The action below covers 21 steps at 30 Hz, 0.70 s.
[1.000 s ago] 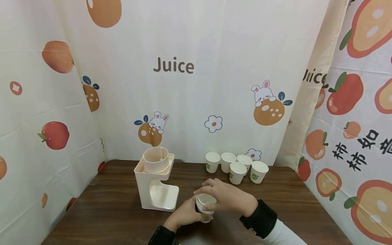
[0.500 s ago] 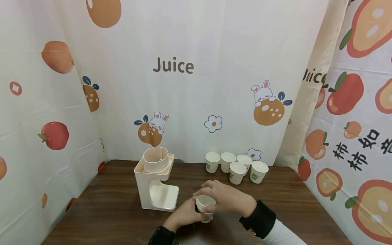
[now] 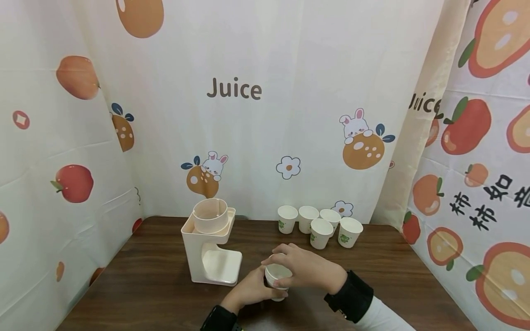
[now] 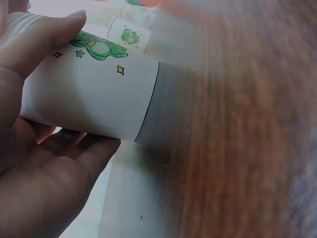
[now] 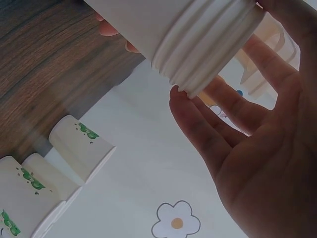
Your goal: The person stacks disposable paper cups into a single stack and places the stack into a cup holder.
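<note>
A short stack of white paper cups with green frog prints is held just above the brown table, front centre. My left hand grips its lower body, thumb on top and fingers underneath. My right hand reaches over the stack's mouth and pinches the top rim. In the right wrist view several nested rims show, with a fingertip of my right hand touching them.
A cream cup dispenser with a round top opening stands left of my hands. Several single paper cups stand grouped at the back right. Printed fabric walls close in the table on three sides.
My right hand has settled slightly lower on the stack's top. The left hand and the stack have barely moved.
</note>
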Tool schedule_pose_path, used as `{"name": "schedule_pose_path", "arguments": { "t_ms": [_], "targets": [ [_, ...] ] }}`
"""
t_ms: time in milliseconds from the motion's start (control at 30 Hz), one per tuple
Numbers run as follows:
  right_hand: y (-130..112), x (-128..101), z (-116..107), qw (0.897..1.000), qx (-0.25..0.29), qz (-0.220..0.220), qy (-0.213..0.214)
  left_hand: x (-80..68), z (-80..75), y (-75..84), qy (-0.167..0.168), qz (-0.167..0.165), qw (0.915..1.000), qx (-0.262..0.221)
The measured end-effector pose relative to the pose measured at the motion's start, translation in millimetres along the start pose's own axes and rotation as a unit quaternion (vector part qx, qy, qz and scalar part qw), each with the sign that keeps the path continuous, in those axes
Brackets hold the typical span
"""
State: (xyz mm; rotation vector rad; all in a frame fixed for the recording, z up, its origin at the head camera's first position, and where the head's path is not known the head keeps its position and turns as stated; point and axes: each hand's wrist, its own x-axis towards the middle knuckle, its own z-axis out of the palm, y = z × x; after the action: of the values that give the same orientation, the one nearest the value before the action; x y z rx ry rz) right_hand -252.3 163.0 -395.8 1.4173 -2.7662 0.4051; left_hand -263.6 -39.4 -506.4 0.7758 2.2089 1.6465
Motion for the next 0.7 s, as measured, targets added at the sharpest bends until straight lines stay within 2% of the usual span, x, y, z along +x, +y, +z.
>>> {"name": "schedule_pose_path", "arguments": {
  "t_ms": [300, 700],
  "targets": [
    [2, -5, -3, 1.0, 0.005, 0.027, -0.009, -1.5, 0.4, 1.9, 0.001, 0.002, 1.0, -0.008],
    [16, -15, -11, 0.999, -0.009, 0.04, 0.026, -1.7, 2.2, 0.7, 0.006, 0.017, 0.9998, -0.013]
  ]
}}
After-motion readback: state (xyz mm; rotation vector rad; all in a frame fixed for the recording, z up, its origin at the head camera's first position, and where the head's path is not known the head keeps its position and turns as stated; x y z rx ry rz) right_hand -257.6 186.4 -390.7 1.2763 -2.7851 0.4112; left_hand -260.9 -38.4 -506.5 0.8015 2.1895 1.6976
